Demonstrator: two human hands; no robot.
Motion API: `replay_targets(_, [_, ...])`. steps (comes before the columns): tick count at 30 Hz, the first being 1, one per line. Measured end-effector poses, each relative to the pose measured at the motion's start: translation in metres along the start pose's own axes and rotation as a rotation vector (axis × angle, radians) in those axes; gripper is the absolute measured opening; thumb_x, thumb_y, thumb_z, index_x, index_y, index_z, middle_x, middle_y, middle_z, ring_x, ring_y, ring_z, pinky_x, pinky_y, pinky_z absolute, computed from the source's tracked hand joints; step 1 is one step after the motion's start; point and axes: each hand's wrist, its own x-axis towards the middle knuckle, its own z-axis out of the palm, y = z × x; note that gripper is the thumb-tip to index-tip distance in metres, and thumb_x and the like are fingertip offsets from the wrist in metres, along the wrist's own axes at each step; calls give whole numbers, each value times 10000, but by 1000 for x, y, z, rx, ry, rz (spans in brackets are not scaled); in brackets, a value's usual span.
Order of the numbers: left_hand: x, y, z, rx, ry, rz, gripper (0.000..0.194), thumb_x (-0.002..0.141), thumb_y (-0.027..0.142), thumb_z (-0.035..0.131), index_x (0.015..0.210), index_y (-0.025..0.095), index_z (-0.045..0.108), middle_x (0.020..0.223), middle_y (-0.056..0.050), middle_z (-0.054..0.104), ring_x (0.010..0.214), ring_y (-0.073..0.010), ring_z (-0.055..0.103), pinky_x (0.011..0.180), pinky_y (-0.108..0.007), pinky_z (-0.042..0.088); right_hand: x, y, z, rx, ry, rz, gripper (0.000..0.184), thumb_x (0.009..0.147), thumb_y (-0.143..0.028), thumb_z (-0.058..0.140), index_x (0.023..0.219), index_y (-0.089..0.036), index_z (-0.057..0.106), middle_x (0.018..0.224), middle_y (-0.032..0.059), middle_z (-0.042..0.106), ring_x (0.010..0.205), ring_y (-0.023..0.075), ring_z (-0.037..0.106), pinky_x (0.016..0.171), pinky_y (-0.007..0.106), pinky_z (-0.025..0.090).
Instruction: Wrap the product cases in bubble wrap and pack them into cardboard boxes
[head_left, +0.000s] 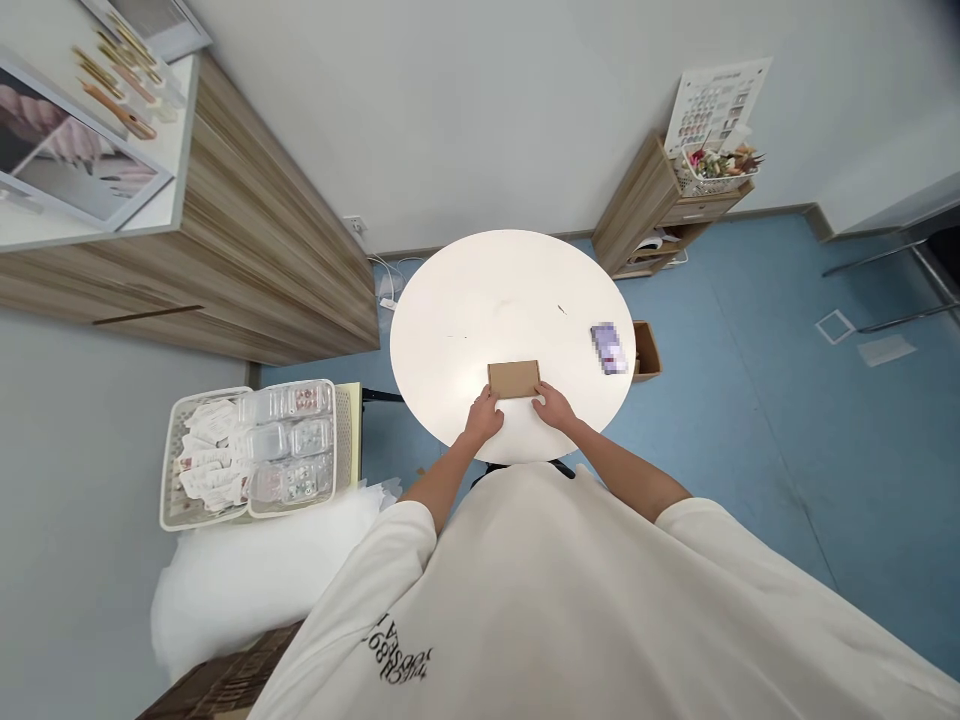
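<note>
A plain, matte, rectangular brown cardboard box (514, 380) was observed near the frame's centre, at a smooth, round white table (510, 285), its near corners grasped by the fingers of the left hand (486, 415) and right hand (556, 407).

Can pass freely over far and left stretches of glossy white round tabletop (495, 275), barring a thin dark sliver (561, 309), and through the gap between brown rectangular cardboard box (514, 379) and pixelated purple flat object (609, 349) near right edge. Blocked at near side by that box, with left hand (484, 416) and right hand (554, 408) at its ends. Hemmed in beyond the rim by plain pale wall (480, 120), tall wood-grain cabinet (270, 240) left, low wood-grain shelf unit (637, 205) far right.
</note>
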Motion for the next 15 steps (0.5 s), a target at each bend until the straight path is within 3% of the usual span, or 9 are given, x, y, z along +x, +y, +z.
replay_targets(3, [-2, 5, -4, -100, 16, -18, 524, 839, 187, 563, 1362, 207, 559, 1519, -125, 458, 1342, -305, 508, 1085, -436, 450, -5, -10, -2, 49, 17, 40, 231, 934, -315, 476, 1069, -258, 655, 1202, 49, 653, 981, 222, 647, 800, 336, 528])
replay_targets(6, [-5, 7, -7, -181, 25, -46, 534, 840, 207, 582, 1373, 207, 544, 1453, -114, 521, 1319, -276, 530, 1076, -388, 460, -11, -17, -2, 108, 39, 70, 178, 911, -335, 496, 966, -257, 645, 1140, 37, 665, 954, 216, 643, 772, 318, 518])
replay_targets(15, [-8, 21, -19, -204, 35, -5, 499, 835, 227, 608, 1332, 204, 570, 1503, -124, 436, 1355, -273, 495, 1086, -377, 453, -27, -25, -18, 237, 159, 101, 249, 900, -358, 530, 1089, -274, 668, 1211, 29, 661, 1014, 221, 647, 830, 330, 524])
